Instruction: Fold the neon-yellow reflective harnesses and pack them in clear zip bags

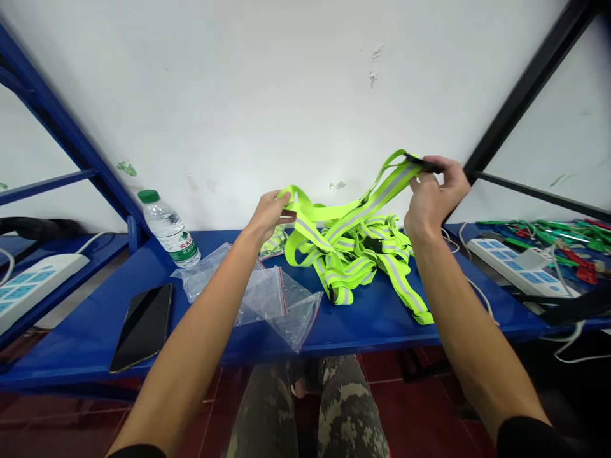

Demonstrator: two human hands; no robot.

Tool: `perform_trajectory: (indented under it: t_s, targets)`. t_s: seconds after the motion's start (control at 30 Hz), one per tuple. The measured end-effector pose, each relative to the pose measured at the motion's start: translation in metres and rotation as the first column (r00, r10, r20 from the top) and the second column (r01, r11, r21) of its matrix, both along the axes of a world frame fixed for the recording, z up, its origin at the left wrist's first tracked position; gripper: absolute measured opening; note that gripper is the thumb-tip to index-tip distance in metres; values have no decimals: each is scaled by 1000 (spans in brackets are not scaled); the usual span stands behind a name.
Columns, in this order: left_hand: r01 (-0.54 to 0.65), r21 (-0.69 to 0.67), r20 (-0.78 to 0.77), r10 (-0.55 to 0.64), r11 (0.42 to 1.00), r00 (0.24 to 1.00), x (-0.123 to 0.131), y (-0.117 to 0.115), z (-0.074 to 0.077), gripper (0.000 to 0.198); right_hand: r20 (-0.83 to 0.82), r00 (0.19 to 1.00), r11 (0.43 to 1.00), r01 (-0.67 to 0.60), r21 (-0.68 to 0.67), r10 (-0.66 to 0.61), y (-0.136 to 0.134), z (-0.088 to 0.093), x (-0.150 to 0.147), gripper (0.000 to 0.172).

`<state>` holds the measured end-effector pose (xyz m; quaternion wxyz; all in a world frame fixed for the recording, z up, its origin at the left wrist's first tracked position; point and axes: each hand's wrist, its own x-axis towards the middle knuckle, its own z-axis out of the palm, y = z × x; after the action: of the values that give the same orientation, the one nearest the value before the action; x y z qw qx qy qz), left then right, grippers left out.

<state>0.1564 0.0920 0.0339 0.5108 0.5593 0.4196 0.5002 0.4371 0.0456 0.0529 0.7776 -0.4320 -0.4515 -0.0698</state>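
Both hands hold up a neon yellow-green reflective strap [386, 189] with a grey stripe along it, above the blue table. My left hand [270, 218] pinches a loop of it on the left. Higher on the right, my right hand [436, 191] grips the strap's black end piece. Under the raised part lies a tangled heap of the same reflective straps [351, 261], with a few black buckles or sliders showing. Just beyond my left hand, a small clear bag with yellow-green straps [273, 245] is partly hidden.
Clear zip bags [267, 296] lie spread left of the heap. Further left are a black phone [143, 326] and a water bottle with a green cap [169, 229]. White power strips [520, 264] sit at both sides, with green and red items at the right.
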Motion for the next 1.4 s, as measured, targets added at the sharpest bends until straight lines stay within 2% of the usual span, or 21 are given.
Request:
perform_trajectory:
  t_s: [0.1, 0.17, 0.27, 0.33, 0.43, 0.5, 0.6, 0.67, 0.77, 0.83, 0.87, 0.9, 0.93, 1.0, 1.03, 1.13, 1.2, 1.3, 1.4]
  targets:
    - [54, 24, 240, -59, 998, 969, 9, -6, 20, 15, 107, 994, 999, -35, -26, 38, -6, -10, -19, 29]
    - [59, 40, 318, -68, 997, 946, 14, -10, 31, 20, 195, 971, 980, -106, -167, 139, -11, -18, -32, 28]
    - [61, 60, 361, -78, 996, 929, 20, -14, 42, 32, 302, 904, 900, -165, -404, 301, -18, -27, -42, 29]
    - [49, 70, 372, -72, 996, 926, 24, -16, 48, 37, 391, 810, 815, -173, -553, 436, -22, -29, -43, 33]
    - [20, 86, 375, -51, 996, 925, 31, -17, 52, 44, 496, 632, 697, -101, -710, 596, -28, -27, -41, 43]
    - [9, 100, 376, -46, 995, 926, 35, -18, 53, 47, 533, 559, 637, 9, -771, 636, -33, -22, -41, 47]
    - [-1, 127, 377, -47, 992, 925, 41, -21, 53, 47, 590, 559, 605, 186, -774, 583, -46, -16, -47, 46]
    - [2, 147, 370, -56, 989, 927, 46, -25, 52, 44, 606, 573, 618, 209, -758, 551, -54, -16, -58, 41]
    - [21, 179, 338, -82, 984, 938, 54, -29, 50, 40, 582, 558, 643, 109, -758, 592, -57, -23, -82, 37]
    - [24, 210, 286, -85, 977, 955, 54, -29, 49, 42, 554, 575, 665, 23, -747, 603, -52, -31, -93, 29]
    - [16, 232, 243, -74, 972, 967, 51, -27, 49, 44, 508, 592, 656, -47, -753, 626, -47, -34, -95, 23]
    - [8, 258, 184, -57, 966, 981, 45, -26, 48, 48, 427, 610, 625, -148, -767, 668, -43, -35, -93, 18]
    - [6, 286, 109, -38, 958, 993, 37, -24, 48, 53, 307, 617, 568, -282, -774, 724, -39, -35, -89, 16]
    - [59, 327, -87, -32, 943, 996, 17, -20, 45, 68, 28, 610, 453, -556, -697, 792, -33, -29, -76, 21]
    - [126, 325, -198, -63, 937, 978, 8, -19, 42, 76, -83, 613, 435, -643, -630, 786, -31, -24, -69, 27]
    - [397, 204, -459, -271, 895, 846, -9, -19, 31, 98, -223, 639, 485, -727, -486, 736, -30, 0, -59, 36]
    - [485, 148, -494, -360, 862, 791, -8, -22, 22, 103, -225, 668, 545, -722, -426, 709, -30, 16, -61, 32]
    - [433, 198, -362, -345, 879, 866, 1, -26, 16, 92, -246, 715, 617, -693, -374, 654, -27, 36, -68, 20]
    - [356, 226, -204, -314, 907, 927, 7, -28, 21, 75, -273, 734, 623, -675, -396, 621, -22, 45, -66, 17]
